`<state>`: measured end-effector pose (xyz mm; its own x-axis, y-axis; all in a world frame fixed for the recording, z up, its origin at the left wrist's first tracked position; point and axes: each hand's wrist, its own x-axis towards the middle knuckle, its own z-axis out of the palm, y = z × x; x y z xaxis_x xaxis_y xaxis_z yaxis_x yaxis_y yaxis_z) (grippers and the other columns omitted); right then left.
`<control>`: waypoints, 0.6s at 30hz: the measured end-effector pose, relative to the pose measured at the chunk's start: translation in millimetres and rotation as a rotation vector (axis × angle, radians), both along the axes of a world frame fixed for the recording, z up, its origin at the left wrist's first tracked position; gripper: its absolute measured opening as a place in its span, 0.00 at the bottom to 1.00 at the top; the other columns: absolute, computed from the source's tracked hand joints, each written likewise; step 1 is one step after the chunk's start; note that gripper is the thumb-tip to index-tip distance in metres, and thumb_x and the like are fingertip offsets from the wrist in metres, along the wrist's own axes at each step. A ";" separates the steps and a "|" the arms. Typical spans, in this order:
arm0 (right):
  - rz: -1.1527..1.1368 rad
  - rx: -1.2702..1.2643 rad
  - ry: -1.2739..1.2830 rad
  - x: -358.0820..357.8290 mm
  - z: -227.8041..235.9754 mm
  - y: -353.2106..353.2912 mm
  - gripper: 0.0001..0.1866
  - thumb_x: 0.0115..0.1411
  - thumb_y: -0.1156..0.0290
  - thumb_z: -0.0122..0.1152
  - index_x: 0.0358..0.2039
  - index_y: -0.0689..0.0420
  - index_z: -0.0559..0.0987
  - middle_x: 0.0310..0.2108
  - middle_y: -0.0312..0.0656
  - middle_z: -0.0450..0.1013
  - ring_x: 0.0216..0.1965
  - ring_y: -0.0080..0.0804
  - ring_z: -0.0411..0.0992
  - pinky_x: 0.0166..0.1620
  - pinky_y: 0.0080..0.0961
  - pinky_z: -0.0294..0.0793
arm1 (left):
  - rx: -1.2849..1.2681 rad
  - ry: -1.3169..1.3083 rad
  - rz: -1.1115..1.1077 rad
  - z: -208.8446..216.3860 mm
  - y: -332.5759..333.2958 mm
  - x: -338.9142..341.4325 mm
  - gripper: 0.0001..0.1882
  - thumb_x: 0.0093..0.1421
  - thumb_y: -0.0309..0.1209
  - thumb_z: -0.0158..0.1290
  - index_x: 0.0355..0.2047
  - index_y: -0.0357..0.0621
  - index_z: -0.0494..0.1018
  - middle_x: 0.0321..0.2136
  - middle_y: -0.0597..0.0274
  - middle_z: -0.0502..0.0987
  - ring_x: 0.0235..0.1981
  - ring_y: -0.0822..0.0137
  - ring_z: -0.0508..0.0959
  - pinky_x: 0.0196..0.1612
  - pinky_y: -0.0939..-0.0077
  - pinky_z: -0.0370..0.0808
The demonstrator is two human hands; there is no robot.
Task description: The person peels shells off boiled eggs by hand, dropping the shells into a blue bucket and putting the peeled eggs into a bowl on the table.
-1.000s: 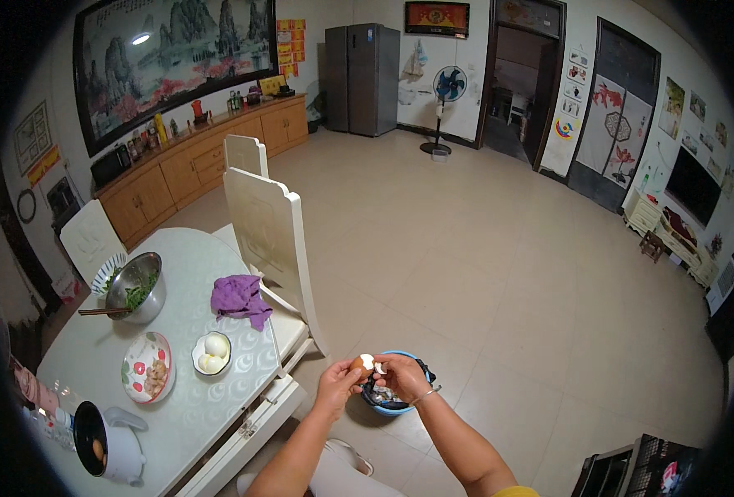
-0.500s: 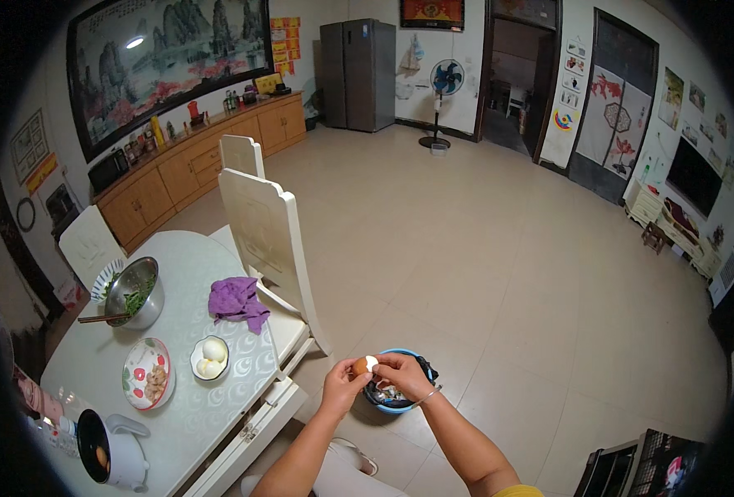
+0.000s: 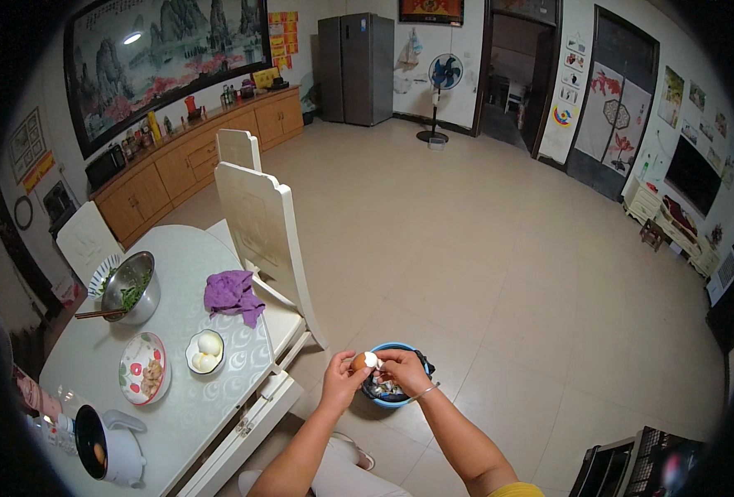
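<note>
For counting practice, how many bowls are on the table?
4: a steel bowl farther off, a striped bowl partly behind it, a red-patterned bowl nearer, a small bowl of peeled eggs to its right. More may be hidden.

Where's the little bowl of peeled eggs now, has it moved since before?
No. The little bowl of peeled eggs keeps its spot on the white table, near the purple cloth; only the whole view shifted slightly.

Open floor [image 3: 433,248] ahead, chair [image 3: 259,228] left, bin [image 3: 390,404] below
</note>
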<state>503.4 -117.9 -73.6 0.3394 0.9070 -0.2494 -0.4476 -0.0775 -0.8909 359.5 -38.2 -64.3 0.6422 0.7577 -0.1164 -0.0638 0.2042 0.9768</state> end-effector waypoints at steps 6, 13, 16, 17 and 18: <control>0.102 0.023 0.005 -1.7 14.6 -5.1 0.14 0.58 0.70 0.55 0.43 0.62 0.74 0.35 0.37 0.73 0.33 0.22 0.72 0.33 0.18 0.73 | -0.054 0.004 -0.043 0.2 6.0 -4.3 0.20 0.54 0.28 0.55 0.47 0.40 0.63 0.36 0.61 0.75 0.32 0.76 0.74 0.27 0.86 0.69; 0.102 0.002 0.036 -1.1 8.9 -3.4 0.13 0.57 0.72 0.55 0.43 0.62 0.74 0.35 0.39 0.74 0.31 0.23 0.72 0.33 0.18 0.74 | -0.082 0.000 -0.079 -2.1 6.2 -3.6 0.19 0.57 0.27 0.52 0.48 0.38 0.64 0.36 0.60 0.75 0.29 0.76 0.74 0.27 0.87 0.69; 0.055 -0.023 0.068 0.2 -0.1 -0.6 0.13 0.56 0.75 0.53 0.42 0.64 0.74 0.33 0.40 0.74 0.28 0.24 0.72 0.31 0.18 0.74 | -0.076 -0.009 -0.081 -8.7 7.8 -1.6 0.19 0.57 0.27 0.52 0.48 0.37 0.64 0.36 0.59 0.75 0.29 0.75 0.75 0.26 0.87 0.69; 0.039 -0.032 0.078 0.5 -2.3 -0.4 0.13 0.56 0.76 0.53 0.41 0.64 0.74 0.32 0.40 0.74 0.27 0.24 0.72 0.31 0.18 0.74 | -0.074 -0.009 -0.080 -10.0 8.1 -1.1 0.18 0.57 0.26 0.51 0.48 0.37 0.64 0.36 0.59 0.75 0.29 0.75 0.75 0.26 0.87 0.70; 0.021 -0.030 0.093 -0.3 -2.4 0.0 0.12 0.56 0.76 0.53 0.41 0.65 0.74 0.31 0.41 0.74 0.26 0.24 0.72 0.30 0.18 0.74 | -0.088 -0.008 -0.079 -9.1 7.9 -1.4 0.18 0.58 0.27 0.51 0.49 0.36 0.64 0.36 0.59 0.75 0.29 0.75 0.74 0.26 0.87 0.70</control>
